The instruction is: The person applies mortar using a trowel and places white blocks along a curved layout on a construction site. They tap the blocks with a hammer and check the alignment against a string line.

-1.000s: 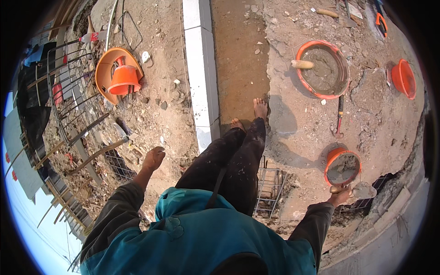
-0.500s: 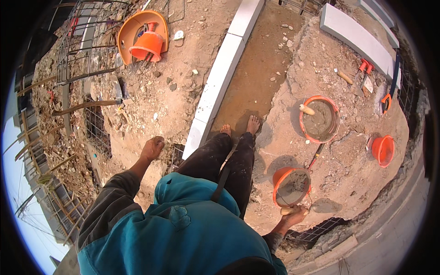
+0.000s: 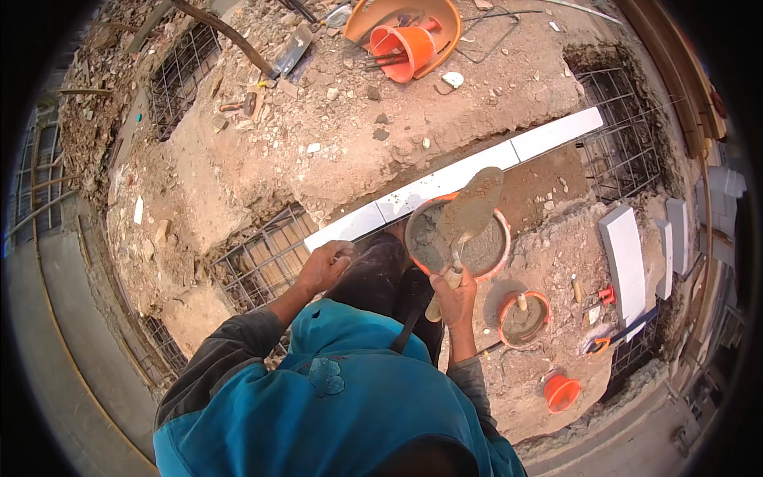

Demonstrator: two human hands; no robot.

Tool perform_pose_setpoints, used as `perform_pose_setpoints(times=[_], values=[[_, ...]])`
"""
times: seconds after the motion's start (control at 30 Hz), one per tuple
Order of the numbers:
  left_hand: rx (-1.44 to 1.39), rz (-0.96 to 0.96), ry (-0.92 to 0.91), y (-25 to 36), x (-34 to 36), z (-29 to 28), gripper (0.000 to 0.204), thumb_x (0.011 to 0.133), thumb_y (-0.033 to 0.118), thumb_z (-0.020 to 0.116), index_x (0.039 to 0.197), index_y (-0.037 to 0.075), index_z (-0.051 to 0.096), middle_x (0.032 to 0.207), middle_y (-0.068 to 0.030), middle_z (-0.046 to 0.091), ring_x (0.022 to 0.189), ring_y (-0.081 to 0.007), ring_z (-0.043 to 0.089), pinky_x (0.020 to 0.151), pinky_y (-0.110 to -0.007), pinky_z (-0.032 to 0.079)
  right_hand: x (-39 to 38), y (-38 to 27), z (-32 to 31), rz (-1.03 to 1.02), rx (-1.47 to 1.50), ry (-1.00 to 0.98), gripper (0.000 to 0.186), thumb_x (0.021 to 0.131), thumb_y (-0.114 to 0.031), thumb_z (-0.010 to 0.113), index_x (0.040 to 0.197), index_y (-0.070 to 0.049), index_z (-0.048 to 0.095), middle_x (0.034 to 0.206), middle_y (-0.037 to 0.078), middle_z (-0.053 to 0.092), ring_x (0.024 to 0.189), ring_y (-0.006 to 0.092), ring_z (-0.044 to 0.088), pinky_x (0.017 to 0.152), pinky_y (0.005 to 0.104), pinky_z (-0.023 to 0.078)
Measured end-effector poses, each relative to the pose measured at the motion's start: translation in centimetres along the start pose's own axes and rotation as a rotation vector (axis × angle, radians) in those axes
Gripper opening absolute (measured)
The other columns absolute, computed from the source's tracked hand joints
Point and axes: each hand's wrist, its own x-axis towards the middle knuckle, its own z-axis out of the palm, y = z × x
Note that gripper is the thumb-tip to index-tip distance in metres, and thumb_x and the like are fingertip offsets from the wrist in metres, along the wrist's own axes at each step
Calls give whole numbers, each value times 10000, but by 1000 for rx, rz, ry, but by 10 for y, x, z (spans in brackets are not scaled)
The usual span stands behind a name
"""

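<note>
My right hand (image 3: pixel 455 298) grips the wooden handle of a trowel (image 3: pixel 474 205), its leaf-shaped blade coated with wet mortar. Beneath the blade is an orange bucket (image 3: pixel 504 258) of grey mortar, in front of my legs and overlapping the row of white blocks (image 3: pixel 445 184). The bucket looks larger than the others, as if raised; whether my right hand also holds its bail I cannot tell. By my left knee, near the blocks' near end, my left hand (image 3: pixel 324 267) has loosely bent fingers with nothing visible in them.
A second mortar bucket (image 3: pixel 524 332) with a tool handle in it and a small orange bucket (image 3: pixel 562 393) stand to the right. A handsaw (image 3: pixel 624 330) lies near a white slab (image 3: pixel 624 270). Rebar-filled trenches (image 3: pixel 620 131) cut the rubble ground. An orange basin (image 3: pixel 445 32) lies far ahead.
The view has swung round to the right. The trowel and one mortar bucket have come from my right side to in front of my legs. My left hand is closer to my knee.
</note>
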Motion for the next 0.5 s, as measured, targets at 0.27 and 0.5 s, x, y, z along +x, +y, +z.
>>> perform_pose_setpoints(times=[0.27, 0.5], values=[[-292, -268, 629, -92, 14, -42, 338, 893, 89, 581, 1206, -35, 603, 1061, -165, 699, 943, -214, 671, 812, -328, 534, 189, -51, 114, -78, -344, -491, 152, 805, -100, 647, 928, -22, 602, 759, -2, 586, 673, 84, 519, 620, 280, 452], [-449, -338, 716, -140, 125, 10, 404, 869, 153, 619, 1222, -44, 594, 1104, -202, 679, 979, -287, 660, 857, -357, 518, 330, -4, 202, -63, -673, -742, 329, 785, -102, 623, 1099, -5, 636, 781, 16, 633, 689, 95, 553, 644, 289, 470]])
